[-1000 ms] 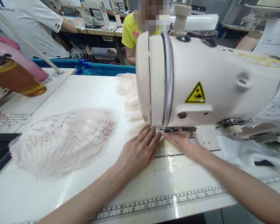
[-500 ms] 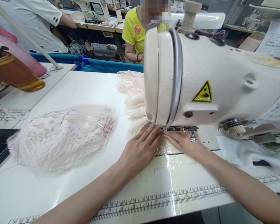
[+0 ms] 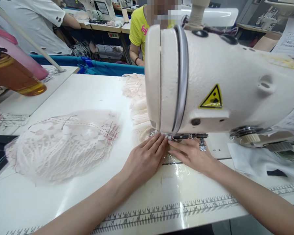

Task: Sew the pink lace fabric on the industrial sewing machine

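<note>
My left hand lies flat with fingers stretched out, fingertips pressing a small pale lace piece under the head of a cream sewing machine. My right hand also lies flat, fingers extended toward the presser foot from the right. The machine head hides the needle and most of the lace piece. Pale pink sewn lace trails away behind the machine.
A heap of pink lace pieces lies on the white table at left. A printed ruler runs along the front edge. An amber bottle stands far left. Two other people sit at benches behind, one in yellow.
Both hands have stayed at the presser foot, shifting only slightly. The view has moved a little.
</note>
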Tool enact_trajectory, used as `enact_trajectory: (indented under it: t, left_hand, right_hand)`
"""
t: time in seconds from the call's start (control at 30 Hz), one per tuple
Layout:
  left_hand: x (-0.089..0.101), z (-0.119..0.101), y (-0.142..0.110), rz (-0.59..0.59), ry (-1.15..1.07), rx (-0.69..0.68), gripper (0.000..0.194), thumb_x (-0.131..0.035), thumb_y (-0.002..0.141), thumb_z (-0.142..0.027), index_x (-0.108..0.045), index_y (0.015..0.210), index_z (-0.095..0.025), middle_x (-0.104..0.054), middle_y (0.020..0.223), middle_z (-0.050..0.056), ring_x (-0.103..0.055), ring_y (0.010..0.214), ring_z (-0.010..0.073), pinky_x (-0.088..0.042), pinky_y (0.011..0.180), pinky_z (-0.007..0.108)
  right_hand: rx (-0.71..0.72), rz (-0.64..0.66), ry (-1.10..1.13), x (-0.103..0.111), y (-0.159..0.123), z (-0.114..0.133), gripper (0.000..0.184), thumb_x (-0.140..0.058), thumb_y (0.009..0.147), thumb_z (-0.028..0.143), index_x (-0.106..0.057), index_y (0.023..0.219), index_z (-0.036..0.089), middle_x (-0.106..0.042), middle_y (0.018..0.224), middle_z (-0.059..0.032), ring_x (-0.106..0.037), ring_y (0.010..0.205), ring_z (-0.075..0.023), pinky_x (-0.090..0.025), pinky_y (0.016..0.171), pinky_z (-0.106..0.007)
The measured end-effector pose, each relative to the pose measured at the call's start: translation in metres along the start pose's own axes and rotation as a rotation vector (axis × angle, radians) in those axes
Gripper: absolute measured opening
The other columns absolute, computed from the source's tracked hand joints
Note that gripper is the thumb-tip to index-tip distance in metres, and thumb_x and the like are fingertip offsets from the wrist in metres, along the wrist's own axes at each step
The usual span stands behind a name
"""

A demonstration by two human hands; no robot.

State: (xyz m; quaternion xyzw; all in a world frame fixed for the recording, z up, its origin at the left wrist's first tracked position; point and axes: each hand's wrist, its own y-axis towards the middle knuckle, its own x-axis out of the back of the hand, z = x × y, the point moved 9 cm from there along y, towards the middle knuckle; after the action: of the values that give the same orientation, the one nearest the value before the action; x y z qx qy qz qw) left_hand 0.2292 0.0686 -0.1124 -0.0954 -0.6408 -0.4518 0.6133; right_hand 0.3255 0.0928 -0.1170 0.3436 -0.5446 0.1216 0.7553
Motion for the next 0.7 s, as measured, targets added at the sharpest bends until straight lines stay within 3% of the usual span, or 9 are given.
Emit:
enact_trajectory:
  t: [0.2, 0.4, 0.53, 0.7]
  left_hand:
    - [-0.001, 0.002, 0.000, 0.001, 0.004, 0.025, 0.033, -0.045, 0.094, -0.021, -0.065, 0.113, -0.004, -0.064, 0.121, 0.014, -0.062, 0.112, 0.0279, -0.056, 0.091, 0.039]
    - [-0.001, 0.006, 0.001, -0.012, -0.015, 0.067, 0.034, -0.044, 0.093, -0.022, -0.065, 0.114, -0.005, -0.063, 0.122, 0.014, -0.061, 0.113, 0.0276, -0.057, 0.089, 0.038]
    - [-0.002, 0.007, 0.003, -0.005, -0.025, 0.068, 0.034, -0.046, 0.091, -0.022, -0.064, 0.115, -0.005, -0.064, 0.122, 0.014, -0.061, 0.113, 0.0277, -0.056, 0.091, 0.038]
    - [-0.003, 0.009, 0.003, 0.020, -0.053, 0.075, 0.035, -0.047, 0.090, -0.023, -0.063, 0.117, -0.007, -0.063, 0.123, 0.013, -0.060, 0.114, 0.0277, -0.056, 0.091, 0.039]
  right_hand:
    - [0.008, 0.019, -0.053, -0.002, 0.000, 0.003, 0.039, -0.038, 0.098, 0.046, -0.065, 0.118, 0.025, -0.069, 0.098, -0.0068, -0.063, 0.093, -0.0193, -0.050, 0.068, -0.030]
    - [0.000, 0.031, -0.229, -0.007, -0.001, 0.007, 0.041, -0.034, 0.099, 0.047, -0.060, 0.122, 0.025, -0.069, 0.092, -0.0042, -0.064, 0.080, -0.0203, -0.048, 0.084, -0.042]
    - [0.001, 0.032, -0.302, -0.009, -0.002, 0.010, 0.043, -0.033, 0.100, 0.045, -0.062, 0.122, 0.023, -0.070, 0.089, -0.0057, -0.064, 0.082, -0.0234, -0.047, 0.084, -0.043]
    - [-0.018, 0.075, -0.328, -0.014, -0.005, 0.008, 0.041, -0.040, 0.098, 0.045, -0.058, 0.128, 0.024, -0.069, 0.103, -0.0085, -0.062, 0.095, -0.0267, -0.044, 0.086, -0.043]
